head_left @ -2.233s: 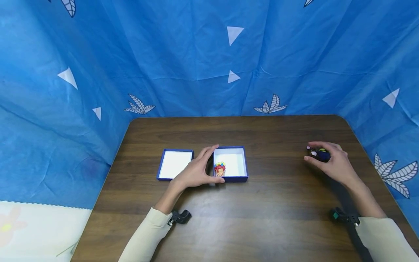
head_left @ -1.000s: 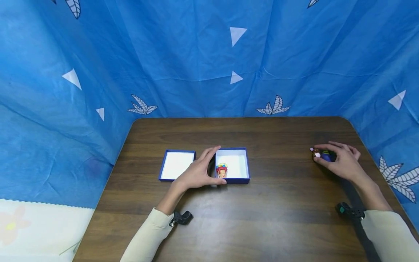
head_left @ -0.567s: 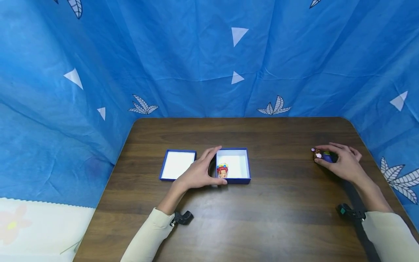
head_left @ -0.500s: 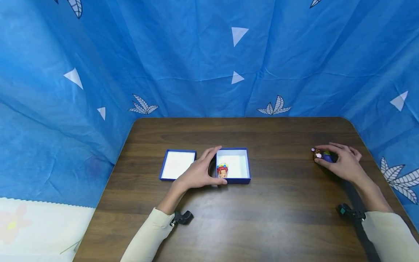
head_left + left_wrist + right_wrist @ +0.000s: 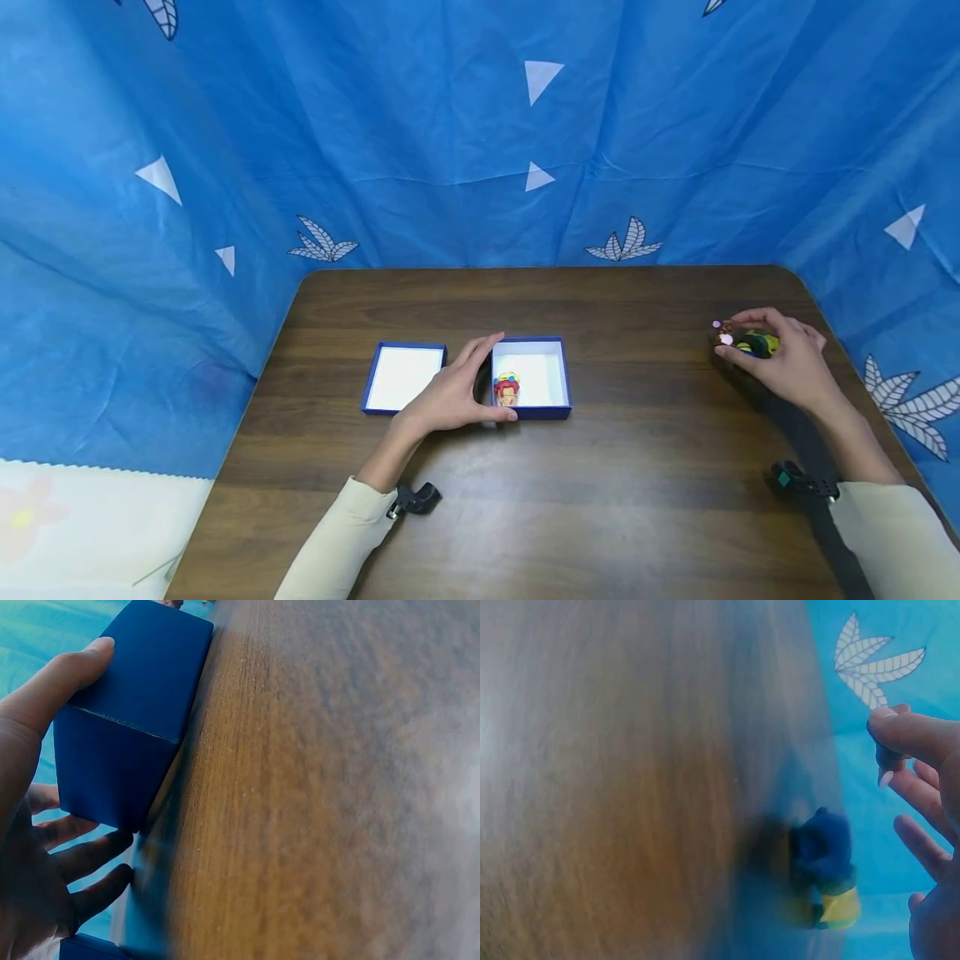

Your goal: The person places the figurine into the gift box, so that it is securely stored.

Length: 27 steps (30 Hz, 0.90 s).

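My left hand [image 5: 450, 396] grips the left end of a blue box [image 5: 542, 412], its thumb on the front wall and the index finger at the back corner. A small toy figurine with a red top and a yellow-and-blue hat [image 5: 507, 392] lies in the box's white interior, at the front left corner. Off to the right, my right hand [image 5: 797, 358] pinches a small brown figurine with pinkish parts [image 5: 889, 759] between thumb and fingertips, raised over the table. A blue, yellow and green figurine [image 5: 826, 847] stands on the table just beyond that hand, partly behind its fingers in the head view.
The shallow blue lid [image 5: 405, 379], white inside, lies left of the box, close to my left hand. All of this sits on a dark wooden table [image 5: 622, 467]. A blue patterned cloth [image 5: 420, 125] hangs behind the table and along its sides.
My right hand has risen a little with the brown figurine, and more of the blue, yellow and green figurine shows behind it. My left hand keeps its grip on the box.
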Motion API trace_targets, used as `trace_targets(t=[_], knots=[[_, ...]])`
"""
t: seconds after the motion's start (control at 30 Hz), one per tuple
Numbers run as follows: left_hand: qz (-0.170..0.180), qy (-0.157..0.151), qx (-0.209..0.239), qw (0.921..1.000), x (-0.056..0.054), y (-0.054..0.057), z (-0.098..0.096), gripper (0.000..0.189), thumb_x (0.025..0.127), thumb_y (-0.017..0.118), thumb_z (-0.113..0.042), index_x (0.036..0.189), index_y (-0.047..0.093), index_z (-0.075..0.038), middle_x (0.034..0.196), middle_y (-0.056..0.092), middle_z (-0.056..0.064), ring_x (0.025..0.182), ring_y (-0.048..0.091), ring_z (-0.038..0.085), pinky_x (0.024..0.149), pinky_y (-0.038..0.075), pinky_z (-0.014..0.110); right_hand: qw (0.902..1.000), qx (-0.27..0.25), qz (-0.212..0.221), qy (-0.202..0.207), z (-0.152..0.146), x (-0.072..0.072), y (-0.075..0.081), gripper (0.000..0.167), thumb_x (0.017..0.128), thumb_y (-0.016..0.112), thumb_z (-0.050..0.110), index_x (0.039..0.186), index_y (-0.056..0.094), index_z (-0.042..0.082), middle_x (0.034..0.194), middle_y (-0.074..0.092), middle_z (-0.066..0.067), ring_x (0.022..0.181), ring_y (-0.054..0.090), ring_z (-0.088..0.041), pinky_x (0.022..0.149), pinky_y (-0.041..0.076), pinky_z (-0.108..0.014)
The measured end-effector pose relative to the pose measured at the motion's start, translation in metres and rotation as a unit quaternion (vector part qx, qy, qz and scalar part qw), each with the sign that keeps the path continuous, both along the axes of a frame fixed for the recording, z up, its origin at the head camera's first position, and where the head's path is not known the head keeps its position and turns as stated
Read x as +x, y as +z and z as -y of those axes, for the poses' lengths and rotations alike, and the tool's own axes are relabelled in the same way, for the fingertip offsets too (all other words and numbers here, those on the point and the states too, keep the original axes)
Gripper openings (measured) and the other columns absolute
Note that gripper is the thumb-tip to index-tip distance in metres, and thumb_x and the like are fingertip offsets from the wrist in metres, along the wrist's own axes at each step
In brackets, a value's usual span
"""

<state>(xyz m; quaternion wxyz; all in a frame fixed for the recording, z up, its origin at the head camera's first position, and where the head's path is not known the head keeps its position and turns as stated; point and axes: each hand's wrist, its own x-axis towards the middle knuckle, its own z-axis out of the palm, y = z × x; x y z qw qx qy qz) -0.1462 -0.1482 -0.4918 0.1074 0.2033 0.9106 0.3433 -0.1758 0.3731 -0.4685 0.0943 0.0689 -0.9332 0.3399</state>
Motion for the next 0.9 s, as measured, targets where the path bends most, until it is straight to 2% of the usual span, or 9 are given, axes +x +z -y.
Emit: trace_targets(t=[0.2,0.4,0.53,0.6,0.67,0.77,0.83,0.9], knots=[[0.002,0.002,0.002,1.0000,0.000,-0.001,0.001,0.125,0.076,0.087,-0.073,0.173,0.016,-0.039,0.174,0.030,-0.002,0.145,0.054,0.031,0.113,0.052,0.062,1.0000,-0.002,0.002,0.001,0.005,0.000,0.006,0.051,0.089,0.090,0.018,0.128,0.063,0.000,0.125,0.067,-0.034,0.127,0.045,-0.053,0.116,0.007,-0.079],[0.002,-0.002,0.003,1.0000,0.001,0.001,0.001,0.125,0.076,0.087,-0.073,0.173,0.016,-0.037,0.174,0.030,-0.002,0.145,0.053,0.031,0.114,0.052,0.062,1.0000,-0.001,0.001,-0.005,0.008,0.002,0.007,0.048,0.089,0.090,0.019,0.126,0.066,0.000,0.126,0.067,-0.034,0.127,0.045,-0.055,0.113,0.009,-0.079],[0.002,-0.001,0.003,1.0000,0.001,0.002,0.000,0.125,0.076,0.088,-0.071,0.173,0.016,-0.039,0.174,0.030,-0.002,0.146,0.053,0.031,0.114,0.051,0.063,0.9999,-0.005,-0.010,-0.005,0.009,0.001,0.007,0.046,0.089,0.090,0.018,0.126,0.067,0.001,0.124,0.068,-0.032,0.124,0.046,-0.051,0.112,0.010,-0.080],[0.001,-0.001,0.003,1.0000,0.000,0.003,0.000,0.124,0.076,0.088,-0.071,0.173,0.016,-0.039,0.175,0.029,-0.002,0.146,0.052,0.031,0.115,0.051,0.063,0.9997,-0.011,-0.021,-0.004,0.009,0.001,0.008,0.044,0.089,0.090,0.017,0.125,0.068,0.003,0.120,0.069,-0.027,0.121,0.048,-0.037,0.112,0.012,-0.080],[0.001,-0.001,0.003,1.0000,0.000,0.002,0.000,0.125,0.076,0.088,-0.072,0.173,0.016,-0.039,0.175,0.029,-0.002,0.147,0.052,0.031,0.115,0.051,0.063,0.9994,-0.016,-0.029,-0.002,0.009,0.001,0.009,0.042,0.088,0.090,0.016,0.124,0.070,0.005,0.116,0.070,-0.016,0.120,0.047,-0.016,0.112,0.013,-0.079],[0.000,-0.001,0.002,1.0000,0.001,0.002,0.000,0.125,0.076,0.088,-0.072,0.173,0.016,-0.038,0.175,0.029,-0.002,0.147,0.052,0.031,0.115,0.051,0.063,0.9991,-0.023,-0.036,-0.003,0.010,0.001,0.010,0.040,0.089,0.090,0.018,0.123,0.072,0.008,0.113,0.070,-0.001,0.115,0.037,0.011,0.111,0.015,-0.079],[-0.002,-0.001,0.002,1.0000,0.001,0.001,0.001,0.125,0.076,0.088,-0.072,0.173,0.016,-0.037,0.175,0.030,-0.001,0.147,0.052,0.032,0.114,0.051,0.064,0.9990,-0.026,-0.036,-0.003,0.011,0.001,0.010,0.039,0.090,0.089,0.019,0.124,0.073,0.008,0.113,0.069,0.007,0.114,0.033,0.018,0.111,0.015,-0.079],[-0.002,0.001,0.004,1.0000,0.001,0.001,0.001,0.126,0.076,0.088,-0.072,0.173,0.016,-0.037,0.174,0.030,-0.001,0.146,0.053,0.032,0.114,0.051,0.064,0.9990,-0.027,-0.035,-0.005,0.011,0.001,0.010,0.040,0.090,0.088,0.020,0.125,0.073,0.008,0.113,0.067,0.017,0.114,0.032,0.019,0.111,0.015,-0.080]])
